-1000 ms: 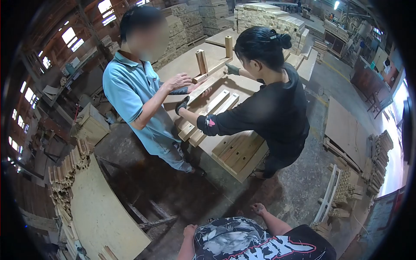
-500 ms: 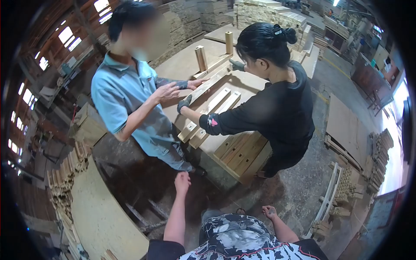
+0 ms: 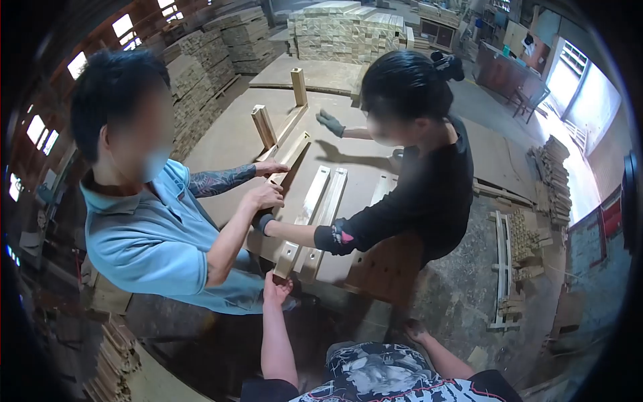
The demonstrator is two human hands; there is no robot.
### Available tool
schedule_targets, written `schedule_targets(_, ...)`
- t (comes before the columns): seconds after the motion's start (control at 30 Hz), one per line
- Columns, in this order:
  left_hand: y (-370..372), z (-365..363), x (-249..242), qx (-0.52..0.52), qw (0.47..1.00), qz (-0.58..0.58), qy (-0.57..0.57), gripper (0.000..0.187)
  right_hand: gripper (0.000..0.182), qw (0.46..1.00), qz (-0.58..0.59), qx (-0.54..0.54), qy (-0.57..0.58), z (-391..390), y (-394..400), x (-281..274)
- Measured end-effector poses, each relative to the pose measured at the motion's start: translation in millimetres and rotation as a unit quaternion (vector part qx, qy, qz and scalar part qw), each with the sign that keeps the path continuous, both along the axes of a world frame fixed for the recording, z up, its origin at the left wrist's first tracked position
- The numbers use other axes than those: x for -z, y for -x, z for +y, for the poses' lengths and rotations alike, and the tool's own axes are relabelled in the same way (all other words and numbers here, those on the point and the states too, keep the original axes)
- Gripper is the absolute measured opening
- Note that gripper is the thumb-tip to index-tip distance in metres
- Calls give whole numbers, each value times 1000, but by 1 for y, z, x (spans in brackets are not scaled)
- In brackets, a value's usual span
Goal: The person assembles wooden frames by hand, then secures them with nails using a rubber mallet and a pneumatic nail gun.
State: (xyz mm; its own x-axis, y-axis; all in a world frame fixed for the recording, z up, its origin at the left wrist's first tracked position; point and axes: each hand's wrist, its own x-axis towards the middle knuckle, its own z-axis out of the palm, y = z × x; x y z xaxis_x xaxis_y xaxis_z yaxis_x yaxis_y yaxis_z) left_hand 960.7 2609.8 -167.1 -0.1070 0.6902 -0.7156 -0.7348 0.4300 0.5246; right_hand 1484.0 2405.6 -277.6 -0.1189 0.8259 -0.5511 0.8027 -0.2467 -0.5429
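Observation:
My left hand (image 3: 276, 289) is raised to the near end of a long pale wooden rail (image 3: 305, 214), which lies beside a second rail on a big board table (image 3: 348, 184). My fingertips are at the rail's end, and the grip itself is unclear. Hanging low by my side, my right hand (image 3: 415, 330) is curled and holds nothing. A person in a blue shirt (image 3: 147, 234) and a person in black (image 3: 429, 187) both have their hands on a wooden frame (image 3: 288, 157) further up the table.
Two wooden posts (image 3: 263, 126) stand upright on the frame. Stacks of cut timber (image 3: 348, 27) fill the back. Timber pieces (image 3: 526, 248) and boards lie on the concrete floor at the right. More planks (image 3: 114, 365) are stacked at lower left.
I have stepped closer to the table. My left hand rose from my side to the rail's near end. The person in blue leaned in and put both hands on the frame.

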Motion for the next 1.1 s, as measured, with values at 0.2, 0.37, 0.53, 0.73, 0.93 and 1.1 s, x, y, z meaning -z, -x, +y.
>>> schedule_targets(0.2,27,-74,-26,-107,994,-30,-12,37,37,944,312,-102,23,94,221,-154)
schedule_targets(0.37,34,-223,-96,-120,991,48,-15,30,65,881,442,36,165,140,348,-190)
schedule_targets(0.53,45,-330,-177,33,951,306,11,34,68,798,479,85,355,155,406,-192)
schedule_targets(0.73,81,-339,-183,296,899,321,37,63,62,851,439,44,285,129,409,-240)
schedule_targets(0.93,9,-153,-193,234,847,448,-164,71,66,821,563,33,90,221,377,-284)
schedule_targets(1.1,1,26,-241,249,590,727,-248,65,66,866,452,84,-198,271,316,-278)
